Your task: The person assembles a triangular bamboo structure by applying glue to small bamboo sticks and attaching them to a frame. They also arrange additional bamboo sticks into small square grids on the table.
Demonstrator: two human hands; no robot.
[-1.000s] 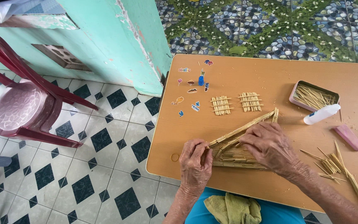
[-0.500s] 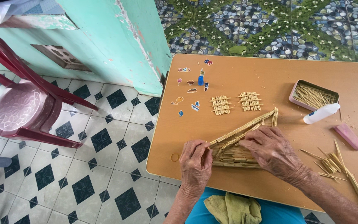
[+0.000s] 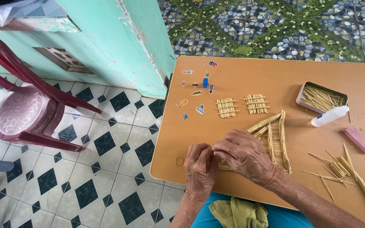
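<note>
My left hand (image 3: 200, 166) and right hand (image 3: 243, 154) meet at the near-left corner of the triangular stick frame (image 3: 271, 139) on the table (image 3: 241, 84), fingers pinched narrow on its sticks. Beyond the frame to the right, an open tin (image 3: 321, 98) holds loose sticks; a white glue bottle (image 3: 329, 116) lies beside the tin.

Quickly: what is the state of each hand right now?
Left hand: fingers closed, pinching the corner of the triangular stick frame.
Right hand: fingers curled, on the same frame.
</note>
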